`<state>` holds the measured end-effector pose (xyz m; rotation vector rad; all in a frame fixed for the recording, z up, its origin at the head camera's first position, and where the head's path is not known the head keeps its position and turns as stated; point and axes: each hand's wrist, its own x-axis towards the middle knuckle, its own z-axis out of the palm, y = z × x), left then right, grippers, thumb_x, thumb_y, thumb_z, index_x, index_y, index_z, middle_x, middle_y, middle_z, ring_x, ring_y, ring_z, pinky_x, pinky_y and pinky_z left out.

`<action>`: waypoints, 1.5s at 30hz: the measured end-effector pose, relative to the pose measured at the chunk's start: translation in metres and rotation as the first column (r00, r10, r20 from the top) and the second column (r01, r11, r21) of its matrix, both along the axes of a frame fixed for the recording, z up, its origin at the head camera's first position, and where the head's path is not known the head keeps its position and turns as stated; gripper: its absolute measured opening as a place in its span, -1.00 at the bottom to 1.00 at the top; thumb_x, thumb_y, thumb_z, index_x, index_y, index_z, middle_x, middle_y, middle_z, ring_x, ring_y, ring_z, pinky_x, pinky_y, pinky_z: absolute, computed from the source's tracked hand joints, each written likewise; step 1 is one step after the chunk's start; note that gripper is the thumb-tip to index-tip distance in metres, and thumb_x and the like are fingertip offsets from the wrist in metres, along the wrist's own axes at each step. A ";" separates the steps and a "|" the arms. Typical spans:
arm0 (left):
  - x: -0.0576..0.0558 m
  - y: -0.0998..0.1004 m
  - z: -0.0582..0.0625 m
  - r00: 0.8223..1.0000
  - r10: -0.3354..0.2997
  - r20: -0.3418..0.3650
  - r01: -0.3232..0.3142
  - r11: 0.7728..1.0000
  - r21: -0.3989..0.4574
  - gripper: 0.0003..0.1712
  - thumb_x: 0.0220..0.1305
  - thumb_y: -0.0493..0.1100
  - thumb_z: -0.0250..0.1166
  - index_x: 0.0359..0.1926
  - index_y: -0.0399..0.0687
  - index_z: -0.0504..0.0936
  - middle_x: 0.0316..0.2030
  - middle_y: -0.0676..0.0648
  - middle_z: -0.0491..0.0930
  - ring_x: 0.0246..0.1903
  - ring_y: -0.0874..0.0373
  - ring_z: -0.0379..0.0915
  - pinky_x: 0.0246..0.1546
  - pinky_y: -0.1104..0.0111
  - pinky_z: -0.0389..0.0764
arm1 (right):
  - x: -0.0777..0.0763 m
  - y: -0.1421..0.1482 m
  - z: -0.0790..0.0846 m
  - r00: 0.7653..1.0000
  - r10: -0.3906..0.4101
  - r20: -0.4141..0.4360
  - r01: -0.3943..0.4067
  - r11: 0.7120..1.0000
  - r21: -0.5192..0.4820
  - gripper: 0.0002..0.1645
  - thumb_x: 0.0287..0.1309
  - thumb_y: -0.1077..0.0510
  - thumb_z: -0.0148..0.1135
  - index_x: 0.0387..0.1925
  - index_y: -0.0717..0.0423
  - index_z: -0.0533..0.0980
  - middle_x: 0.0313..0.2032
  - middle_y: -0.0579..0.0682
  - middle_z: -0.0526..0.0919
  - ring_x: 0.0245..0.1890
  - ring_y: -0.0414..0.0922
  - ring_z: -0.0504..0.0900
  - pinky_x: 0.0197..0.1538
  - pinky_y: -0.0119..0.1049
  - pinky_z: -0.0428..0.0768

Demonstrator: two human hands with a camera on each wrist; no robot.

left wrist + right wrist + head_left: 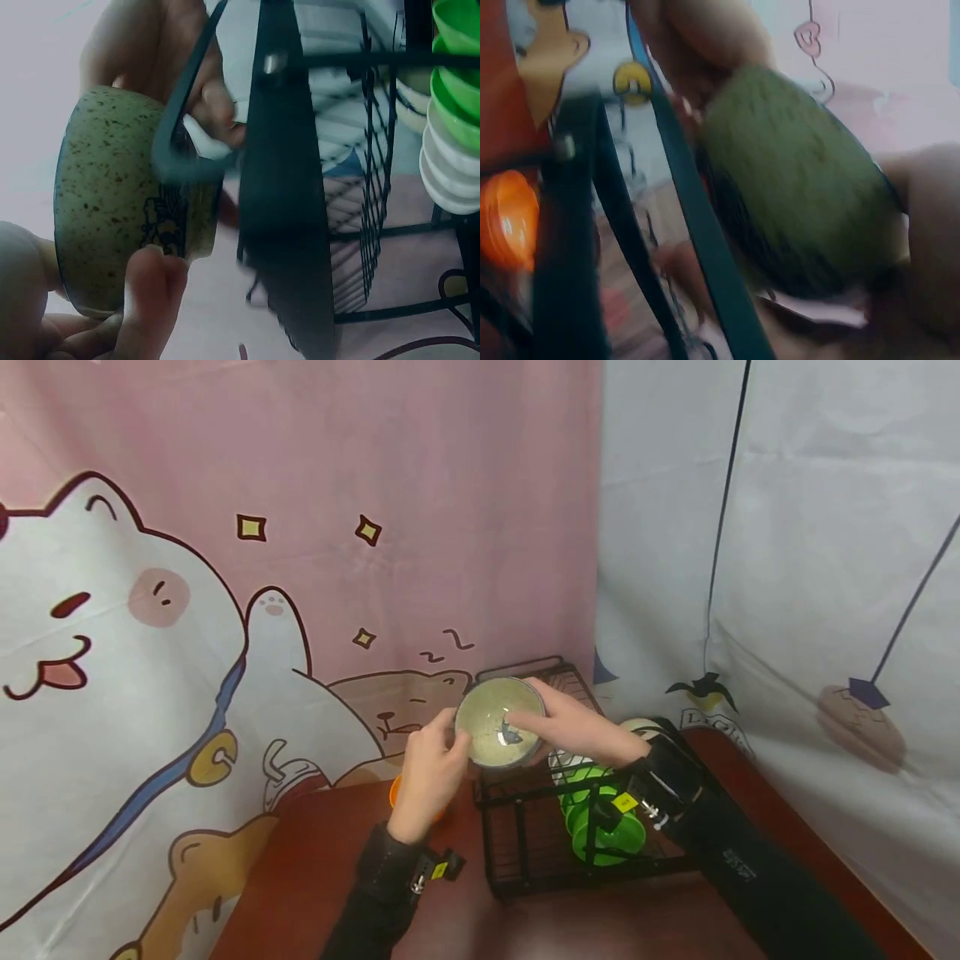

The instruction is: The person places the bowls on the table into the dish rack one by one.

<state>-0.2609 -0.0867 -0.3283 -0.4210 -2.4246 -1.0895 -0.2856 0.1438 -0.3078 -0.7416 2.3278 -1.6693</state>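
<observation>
I identify the site as a screened-off table corner with kitchen furnishings. Enclosure: pink cartoon-printed sheet meeting a white printed sheet. Work surface: red-brown table. Kitchen indicators: black wire rack, green bowls, speckled bowl. My feeds cannot confirm whether it is a home or a studio.

and here's the bowl, up in the air over the left side of the black rack, tipped so its pale, glossy inside and the dark blue motif at the bottom show! dark rim, brown-speckled outside, blue drawing near the base. left hand grips one side, right hand the other, thumb reaching inside!
</observation>
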 end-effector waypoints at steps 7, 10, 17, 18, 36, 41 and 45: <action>0.004 0.010 0.000 0.999 0.010 -0.033 -0.010 1.000 -0.013 -0.61 0.36 -0.19 0.14 0.15 0.00 0.66 -0.70 0.08 0.61 -0.76 0.33 0.46 -0.54 0.37 0.49 | -0.001 -0.002 -0.006 0.995 -0.100 0.000 0.100 0.992 -0.072 -0.11 0.06 0.46 -0.11 0.50 0.13 0.21 0.28 0.39 0.43 0.01 0.19 0.70 -0.29 0.00 0.79; 0.004 0.010 0.002 0.999 0.007 -0.034 -0.008 1.000 -0.018 -0.60 0.37 -0.19 0.12 0.17 0.03 0.65 -0.70 0.08 0.61 -0.76 0.33 0.48 -0.55 0.38 0.47 | -0.002 -0.003 -0.007 0.990 -0.141 -0.020 0.140 0.988 -0.071 -0.07 -0.02 0.48 -0.09 0.49 0.12 0.24 0.28 0.38 0.44 0.09 0.25 0.65 -0.32 0.00 0.79; 0.004 0.009 0.000 0.999 -0.008 -0.044 0.007 1.000 -0.029 -0.62 0.44 -0.14 0.14 0.23 0.06 0.60 -0.67 0.08 0.62 -0.70 0.33 0.51 -0.43 0.33 0.53 | -0.003 -0.004 -0.007 0.977 -0.196 -0.083 0.192 0.980 -0.049 -0.08 -0.06 0.50 -0.03 0.42 0.02 0.35 0.24 0.21 0.54 0.20 0.13 0.58 0.09 -0.03 0.70; 0.004 0.008 -0.001 0.999 -0.025 -0.048 0.023 0.999 -0.029 -0.62 0.48 -0.12 0.14 0.24 0.05 0.59 -0.64 0.09 0.64 -0.68 0.32 0.53 -0.39 0.32 0.56 | -0.004 -0.003 -0.007 0.976 -0.196 -0.089 0.192 0.980 -0.051 -0.08 -0.06 0.51 -0.03 0.43 0.02 0.35 0.24 0.20 0.54 0.22 0.12 0.58 0.17 -0.04 0.66; -0.003 -0.108 -0.116 0.992 0.049 0.117 -0.044 0.998 -0.049 -0.62 0.45 -0.18 0.32 0.24 0.04 0.61 -0.06 -0.02 0.68 -0.01 0.06 0.62 0.06 0.06 0.69 | -0.029 0.105 -0.015 0.943 -0.317 -0.100 0.311 0.948 -0.070 -0.19 0.30 0.43 -0.02 0.56 0.12 0.16 0.38 0.36 0.37 0.28 0.24 0.46 0.03 -0.15 0.71; 0.001 -0.148 -0.170 0.971 0.133 0.196 -0.107 0.985 -0.137 -0.58 0.38 -0.15 0.39 0.24 0.10 0.66 0.09 -0.02 0.70 0.17 -0.02 0.49 0.20 -0.08 0.51 | -0.039 0.142 -0.036 0.909 -0.397 -0.127 0.399 0.917 -0.013 -0.25 0.34 0.40 -0.02 0.54 0.17 0.16 0.33 0.39 0.42 0.27 0.23 0.46 0.03 -0.37 0.59; 0.006 -0.175 -0.220 0.949 0.186 0.256 -0.137 0.971 -0.197 -0.51 0.31 -0.07 0.45 0.25 0.12 0.67 0.22 -0.07 0.67 0.28 -0.17 0.38 0.21 -0.25 0.35 | -0.044 0.159 -0.053 0.892 -0.433 -0.129 0.438 0.899 0.013 -0.22 0.31 0.42 -0.02 0.55 0.24 0.13 0.31 0.46 0.41 0.22 0.25 0.49 -0.04 -0.40 0.59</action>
